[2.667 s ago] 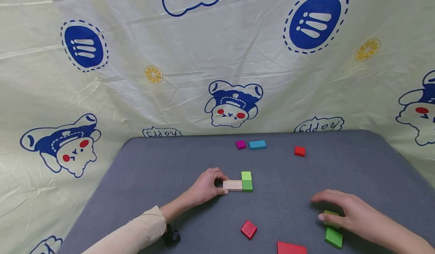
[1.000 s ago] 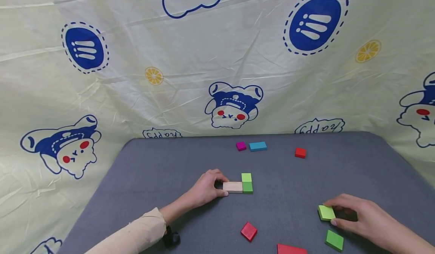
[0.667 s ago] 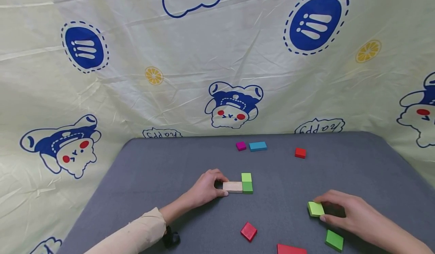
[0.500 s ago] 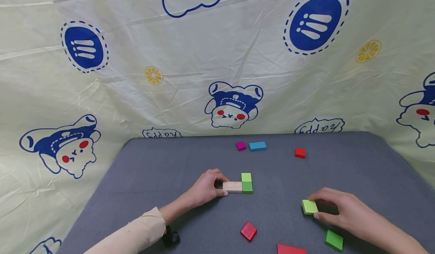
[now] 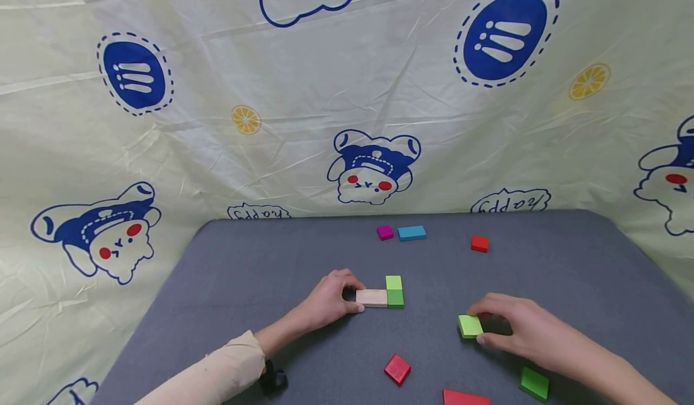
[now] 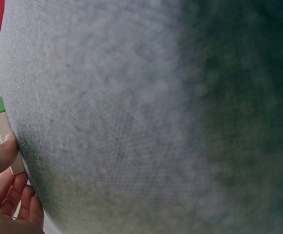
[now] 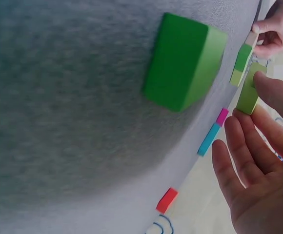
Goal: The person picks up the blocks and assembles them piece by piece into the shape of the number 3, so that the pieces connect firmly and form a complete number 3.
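Head view: showing grey table (image 5: 271, 254) before creased, pale printed sheet (image 5: 303, 67); pinching lime block (image 5: 470, 326) in right hand (image 5: 515, 325), pressing thumb and fingertip to its sides, well right of wooden block (image 5: 371, 298); gripping wooden block's end in left hand (image 5: 328, 298). Left wrist view: pinching wooden block beside grey fabric. Right wrist view: pinching lime block, leaving other fingers free; showing loose green block (image 7: 175, 63) on grey surface.

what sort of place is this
Probably a makeshift indoor play or filming corner; the wider room is out of view. What suggests it: a dark grey, cloth-textured table, a cream cartoon-printed sheet hanging behind it, and small coloured blocks.
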`<state>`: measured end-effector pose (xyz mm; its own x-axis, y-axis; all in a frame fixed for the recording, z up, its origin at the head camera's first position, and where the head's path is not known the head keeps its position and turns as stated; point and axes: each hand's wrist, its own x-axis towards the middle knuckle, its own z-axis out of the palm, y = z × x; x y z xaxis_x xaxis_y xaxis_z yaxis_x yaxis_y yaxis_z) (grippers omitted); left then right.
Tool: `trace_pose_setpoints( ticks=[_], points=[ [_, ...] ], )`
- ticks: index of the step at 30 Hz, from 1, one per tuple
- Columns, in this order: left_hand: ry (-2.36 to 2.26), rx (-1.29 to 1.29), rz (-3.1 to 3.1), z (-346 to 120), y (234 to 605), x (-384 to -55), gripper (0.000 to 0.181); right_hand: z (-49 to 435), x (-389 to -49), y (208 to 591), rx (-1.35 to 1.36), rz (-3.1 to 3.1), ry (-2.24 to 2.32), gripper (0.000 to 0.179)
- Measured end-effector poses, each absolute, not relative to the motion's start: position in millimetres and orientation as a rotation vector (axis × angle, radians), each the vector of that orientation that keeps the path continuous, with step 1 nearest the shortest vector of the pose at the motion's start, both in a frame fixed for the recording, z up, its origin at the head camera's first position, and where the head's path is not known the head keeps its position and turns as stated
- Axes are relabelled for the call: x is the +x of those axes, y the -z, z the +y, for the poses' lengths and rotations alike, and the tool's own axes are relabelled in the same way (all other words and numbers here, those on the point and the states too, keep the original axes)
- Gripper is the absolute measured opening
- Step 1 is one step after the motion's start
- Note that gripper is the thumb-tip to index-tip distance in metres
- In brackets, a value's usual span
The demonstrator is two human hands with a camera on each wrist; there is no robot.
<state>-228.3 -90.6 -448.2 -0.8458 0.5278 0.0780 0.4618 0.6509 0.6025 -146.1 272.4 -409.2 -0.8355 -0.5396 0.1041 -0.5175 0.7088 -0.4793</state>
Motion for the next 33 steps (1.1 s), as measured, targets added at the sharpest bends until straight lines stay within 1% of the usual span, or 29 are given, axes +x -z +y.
trace_pose_setpoints(
  ticks=[15, 33],
  points=[
    [-0.967, 0.825, 2.76, -90.1, 445.7, -226.2, 0.024, 242.7, -156.3, 401.4, -0.931, 2.824, 0.671, 0.031],
    [-0.962, 0.811, 2.758, -91.2, 447.0, -226.6, 0.025, 214.6, -168.7, 402.9, -0.931, 2.825, 0.581, 0.032]
  ],
)
